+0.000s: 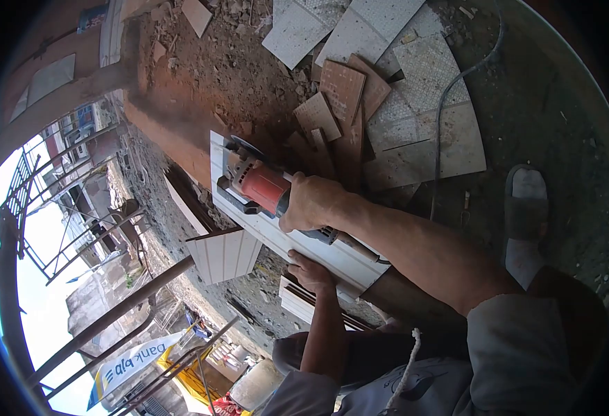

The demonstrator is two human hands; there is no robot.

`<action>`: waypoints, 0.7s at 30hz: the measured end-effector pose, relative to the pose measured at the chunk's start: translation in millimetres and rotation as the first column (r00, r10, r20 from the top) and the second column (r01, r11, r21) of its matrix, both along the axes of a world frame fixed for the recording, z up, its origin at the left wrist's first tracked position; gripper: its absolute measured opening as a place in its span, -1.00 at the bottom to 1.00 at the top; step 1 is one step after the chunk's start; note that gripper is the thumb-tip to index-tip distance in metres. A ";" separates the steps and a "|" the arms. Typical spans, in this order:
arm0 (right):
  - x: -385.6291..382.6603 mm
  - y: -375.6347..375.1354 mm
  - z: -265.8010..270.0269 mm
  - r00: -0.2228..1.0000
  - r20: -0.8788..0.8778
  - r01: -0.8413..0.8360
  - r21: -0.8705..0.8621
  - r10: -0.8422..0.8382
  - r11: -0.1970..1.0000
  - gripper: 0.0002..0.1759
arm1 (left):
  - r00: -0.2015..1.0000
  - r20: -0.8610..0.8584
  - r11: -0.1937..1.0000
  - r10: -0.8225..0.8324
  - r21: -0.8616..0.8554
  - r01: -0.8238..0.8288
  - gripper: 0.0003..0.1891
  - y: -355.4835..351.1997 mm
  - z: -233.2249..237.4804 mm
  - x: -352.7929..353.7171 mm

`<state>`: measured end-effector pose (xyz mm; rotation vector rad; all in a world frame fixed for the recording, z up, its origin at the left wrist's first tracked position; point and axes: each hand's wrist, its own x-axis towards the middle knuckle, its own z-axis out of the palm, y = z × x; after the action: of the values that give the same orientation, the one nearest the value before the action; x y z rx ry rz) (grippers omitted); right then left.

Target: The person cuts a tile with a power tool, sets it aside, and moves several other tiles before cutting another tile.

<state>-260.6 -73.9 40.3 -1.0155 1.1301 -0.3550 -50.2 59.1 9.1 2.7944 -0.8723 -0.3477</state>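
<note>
White cord [404, 374] hangs over shirt [436, 385]. Right hand [315, 202] wraps fingers round red grinder [261, 187] above white tile [271, 230]. Left hand [311, 272] at tile's edge; cannot tell if fingers spread.

The angle grinder [264, 188] in the right hand [313, 202] has a smooth, faintly glossy red housing that looks like plastic and a dull, metallic-looking head. At the left hand [311, 273], the grooved white tile [349, 266] looks ceramic, with a smooth face. Beyond the right hand, a brown tile [342, 89] is matt and ridged, a pale tile [426, 66] finely textured, the soil [211, 76] rough and crumbly. Matt cloth forms the right sleeve [519, 347].
</note>
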 end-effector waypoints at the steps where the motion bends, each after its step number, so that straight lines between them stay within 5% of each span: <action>1: -0.9 0.7 0.7 1.000 0.002 0.003 -0.003 -0.003 1.000 -0.05 | 1.000 0.001 1.000 0.000 0.001 0.000 -0.04 -0.6 2.6 -3.3; 21: -6.1 8.3 2.1 1.000 0.003 0.021 0.000 -0.021 1.000 -0.10 | 1.000 -0.008 0.999 0.029 0.020 -0.029 -0.08 -0.5 -1.5 2.2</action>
<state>-266.7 -65.6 42.4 -1.0037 1.1382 -0.3736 -48.0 58.6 7.6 2.8183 -0.8298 -0.3650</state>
